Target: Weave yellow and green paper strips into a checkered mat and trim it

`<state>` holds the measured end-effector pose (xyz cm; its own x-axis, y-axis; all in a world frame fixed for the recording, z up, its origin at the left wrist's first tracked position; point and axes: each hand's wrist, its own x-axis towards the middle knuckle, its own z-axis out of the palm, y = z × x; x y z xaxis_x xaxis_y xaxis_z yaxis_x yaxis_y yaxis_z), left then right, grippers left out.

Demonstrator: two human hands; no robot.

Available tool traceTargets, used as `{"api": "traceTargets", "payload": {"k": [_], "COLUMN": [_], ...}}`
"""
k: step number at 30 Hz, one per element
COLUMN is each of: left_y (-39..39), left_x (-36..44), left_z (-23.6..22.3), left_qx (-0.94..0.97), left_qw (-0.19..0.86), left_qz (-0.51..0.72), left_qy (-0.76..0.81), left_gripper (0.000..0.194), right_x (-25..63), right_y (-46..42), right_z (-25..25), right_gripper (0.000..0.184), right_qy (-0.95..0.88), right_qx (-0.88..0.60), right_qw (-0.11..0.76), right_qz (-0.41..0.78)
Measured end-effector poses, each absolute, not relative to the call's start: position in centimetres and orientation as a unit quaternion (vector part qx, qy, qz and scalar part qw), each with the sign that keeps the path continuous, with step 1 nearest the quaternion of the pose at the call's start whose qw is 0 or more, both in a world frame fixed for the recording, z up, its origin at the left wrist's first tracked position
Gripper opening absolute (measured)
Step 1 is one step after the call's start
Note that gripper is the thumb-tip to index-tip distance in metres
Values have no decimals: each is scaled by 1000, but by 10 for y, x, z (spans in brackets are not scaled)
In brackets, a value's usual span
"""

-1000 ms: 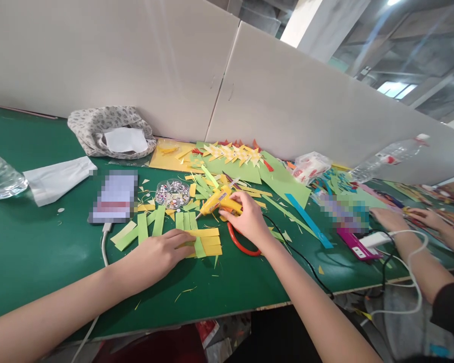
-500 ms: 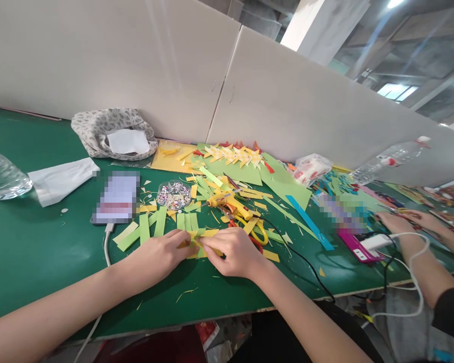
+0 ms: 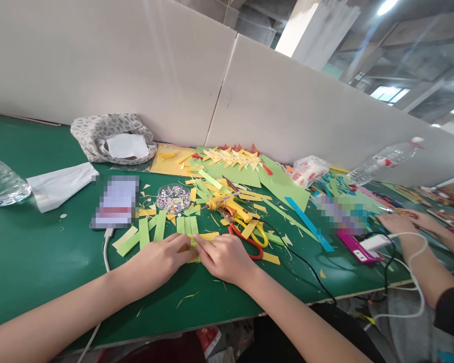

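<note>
My left hand (image 3: 162, 259) and my right hand (image 3: 229, 259) meet near the table's front edge. Both have their fingers closed on interlaced yellow and green paper strips (image 3: 209, 236), mostly covered by the fingers. Green strip ends (image 3: 187, 225) stick out beyond my fingertips. Just left of them lie loose green paper strips (image 3: 160, 226). Behind my right hand are scissors with red handles (image 3: 256, 250), yellow handles (image 3: 264, 238) and a yellow glue gun (image 3: 232, 207). A clear compartment box of small beads or eyes (image 3: 173, 197) sits behind my left hand.
A phone (image 3: 117, 201) on a white cable lies left, near a white paper (image 3: 62, 185) and a plastic bottle (image 3: 3, 179). Behind, a yellow-and-white woven paper piece (image 3: 232, 158) rests on green sheets. At right are a power strip (image 3: 357, 247) and another person's hands (image 3: 399, 224).
My right hand has shifted slightly left and down, closer to my left fingertips, uncovering more of the red scissor handles. The strips remain between my hands.
</note>
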<state>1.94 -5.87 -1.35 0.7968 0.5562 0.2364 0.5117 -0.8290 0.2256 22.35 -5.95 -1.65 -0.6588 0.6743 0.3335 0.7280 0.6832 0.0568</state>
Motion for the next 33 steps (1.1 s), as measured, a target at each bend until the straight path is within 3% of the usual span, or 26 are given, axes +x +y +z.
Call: {"api": "traceTargets", "payload": {"k": [26,33], "left_y": [-58,-58], "left_x": [18,17], "left_z": [-15,-17], "left_qx": [954,954], "left_qw": [51,53], "left_qz": [133,134], "left_qy": [262,263], "left_gripper": [37,47], "right_x": [234,238], "right_y": [-58,-65], "right_z": [-9,5], "right_gripper": [38,23], "right_qy": [-901,-911], "right_qx": [-413,-393], "right_qw": [123,125], "right_qz": [-44,-4]}}
